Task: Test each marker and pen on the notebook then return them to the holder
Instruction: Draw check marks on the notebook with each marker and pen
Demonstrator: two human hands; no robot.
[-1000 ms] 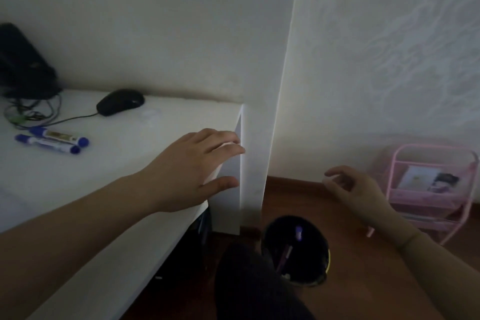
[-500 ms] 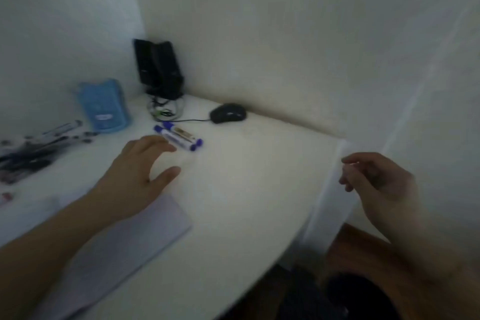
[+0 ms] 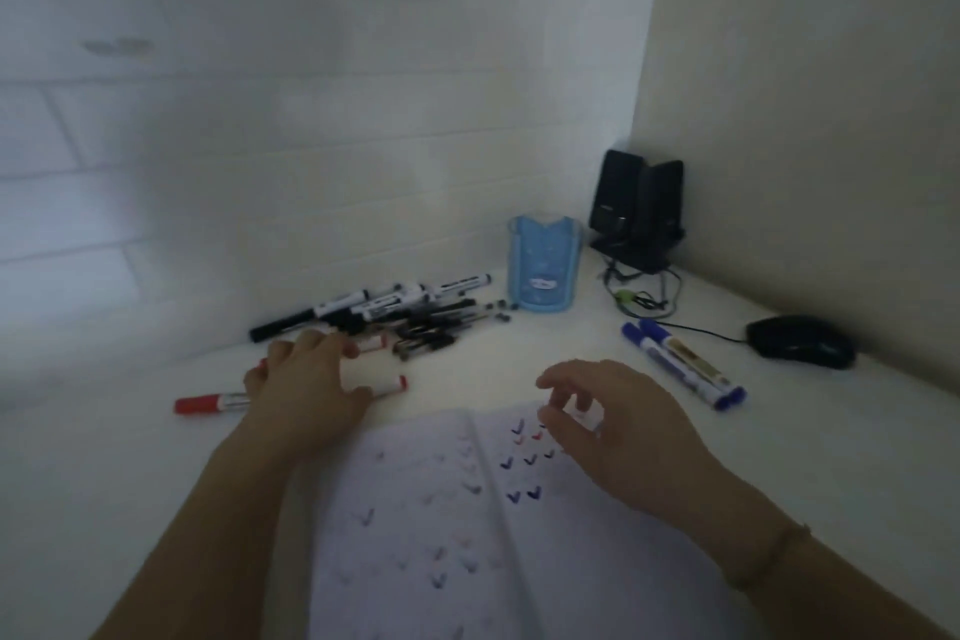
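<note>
An open notebook [image 3: 467,525] with several blue and red tick marks lies on the white desk in front of me. My left hand [image 3: 306,385] lies over two red markers [image 3: 208,403] to the notebook's upper left, fingers spread across them and not plainly gripping. My right hand [image 3: 618,426] hovers over the right page with loosely curled fingers and holds nothing. Behind the red markers is a pile of black markers and pens [image 3: 405,309]. The blue holder [image 3: 543,270] stands upright at the back. Two blue markers [image 3: 680,364] lie side by side on the right.
Black speakers [image 3: 636,203] stand in the desk's back corner with tangled cables [image 3: 639,299] in front. A black mouse [image 3: 800,348] sits at the far right by the wall. Walls close the desk at the back and right.
The view has swung left from the desk's right end to the notebook. My left hand moved from the desk edge to the red markers. My right hand came up over the notebook.
</note>
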